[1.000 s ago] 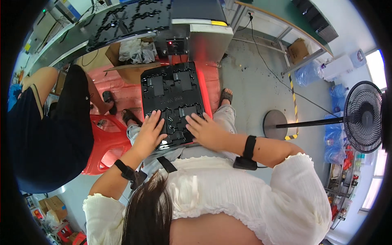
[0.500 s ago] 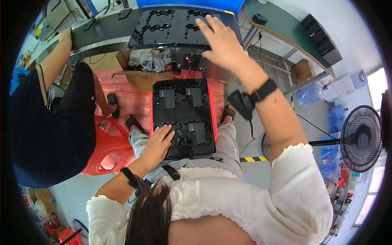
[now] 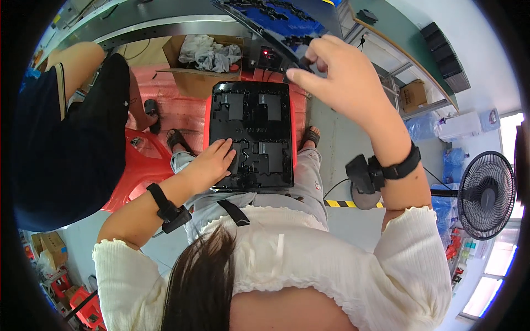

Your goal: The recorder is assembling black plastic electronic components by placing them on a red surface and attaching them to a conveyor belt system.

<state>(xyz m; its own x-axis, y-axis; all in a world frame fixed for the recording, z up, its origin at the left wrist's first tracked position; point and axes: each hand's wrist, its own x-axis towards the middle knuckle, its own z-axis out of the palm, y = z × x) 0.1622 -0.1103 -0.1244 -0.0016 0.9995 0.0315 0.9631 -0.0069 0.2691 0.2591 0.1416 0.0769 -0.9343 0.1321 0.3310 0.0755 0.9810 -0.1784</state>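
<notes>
A black molded plastic tray sits between my knees on a red support, with dark rectangular pieces in its recesses. Flat over its lower left recess lies my left hand, fingers stretched out, covering part of what is under it. At the conveyor's near edge, my right hand grips the near right corner of a second black tray. That tray is tilted and its top reflects blue. My right fingertips are partly hidden behind the hand and the tray edge.
An open cardboard box of crumpled grey plastic stands under the conveyor. To my left, another person sits by a red stool. A green-topped table and a black fan are at my right.
My right hand, spread above the tray on the conveyor before, now grips its corner, and that tray has tilted up. My left hand stays on the lower tray.
</notes>
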